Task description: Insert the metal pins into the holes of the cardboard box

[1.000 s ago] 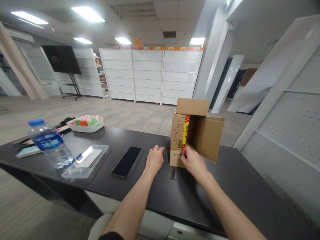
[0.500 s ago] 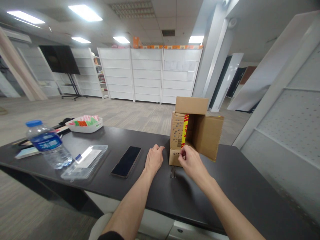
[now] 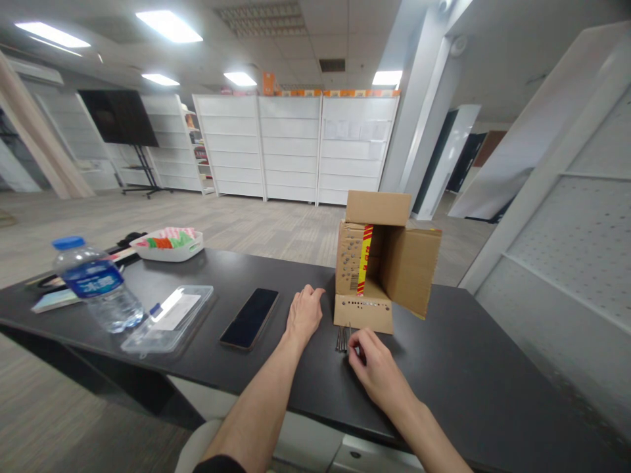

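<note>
My right hand (image 3: pixel 374 364) is closed in a pinch, with a thin metal nail (image 3: pixel 350 330) at the fingertips. Just left of those fingers, several similar nails (image 3: pixel 340 340) lie side by side on the black desk. An opened cardboard box (image 3: pixel 351 263) stands behind them on its side. Its lower front flap (image 3: pixel 365 317) slopes toward me and bears a row of small dark holes or dots; more dots mark the left panel. My left hand (image 3: pixel 304 314) rests palm down on the desk, thumb out to the side, holding nothing visible; its fingertips are partly hidden.
Left of my left hand lies a smartphone (image 3: pixel 250 318). Farther left are a clear plastic case (image 3: pixel 170 318), a water bottle (image 3: pixel 96 282) and a white basket (image 3: pixel 170 249) of colourful packets. A perforated partition (image 3: pixel 566 230) borders the desk's right side.
My right hand has moved down and toward me, from the box's lower flap to beside the nails. That flap is now uncovered. My left hand has stayed put.
</note>
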Demonstrator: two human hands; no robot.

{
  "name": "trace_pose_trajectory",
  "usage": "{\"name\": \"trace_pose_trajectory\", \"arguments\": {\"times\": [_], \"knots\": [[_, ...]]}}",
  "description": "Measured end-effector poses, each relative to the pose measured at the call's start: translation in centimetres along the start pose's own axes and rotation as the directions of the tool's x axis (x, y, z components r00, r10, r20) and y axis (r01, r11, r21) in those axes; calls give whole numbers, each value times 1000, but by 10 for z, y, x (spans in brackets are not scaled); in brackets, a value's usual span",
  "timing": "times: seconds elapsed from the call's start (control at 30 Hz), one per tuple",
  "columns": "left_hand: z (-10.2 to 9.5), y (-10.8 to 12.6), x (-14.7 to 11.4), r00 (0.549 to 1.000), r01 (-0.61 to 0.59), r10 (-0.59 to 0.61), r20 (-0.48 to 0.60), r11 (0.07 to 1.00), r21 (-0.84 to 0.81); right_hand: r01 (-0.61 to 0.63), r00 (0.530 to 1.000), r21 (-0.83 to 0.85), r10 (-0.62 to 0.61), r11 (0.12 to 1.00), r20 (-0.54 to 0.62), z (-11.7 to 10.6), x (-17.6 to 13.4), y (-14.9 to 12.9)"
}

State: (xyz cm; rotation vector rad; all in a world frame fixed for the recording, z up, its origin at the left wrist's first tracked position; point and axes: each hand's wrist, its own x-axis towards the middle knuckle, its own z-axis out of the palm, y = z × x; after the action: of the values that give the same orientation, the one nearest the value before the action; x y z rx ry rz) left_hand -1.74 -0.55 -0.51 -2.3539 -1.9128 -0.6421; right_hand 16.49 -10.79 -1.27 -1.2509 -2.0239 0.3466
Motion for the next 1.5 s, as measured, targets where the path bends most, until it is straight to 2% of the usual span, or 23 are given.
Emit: {"name": "trace_pose_trajectory", "arguments": {"times": [0.23,0.8,1.5], "knots": [[-2,1,-1,1000,2,-2,2,1000,5,-15,1000,10,15,1000,25,1,-7,1],[-9,4,-1,999,8,-8,32,1000,-8,7,999,-87,-4,996,41,2,-5,-3],[-4,2,0,1000,0,0,13,1000,-12,6,999,-112,1,994,54,0,-6,-6]]}}
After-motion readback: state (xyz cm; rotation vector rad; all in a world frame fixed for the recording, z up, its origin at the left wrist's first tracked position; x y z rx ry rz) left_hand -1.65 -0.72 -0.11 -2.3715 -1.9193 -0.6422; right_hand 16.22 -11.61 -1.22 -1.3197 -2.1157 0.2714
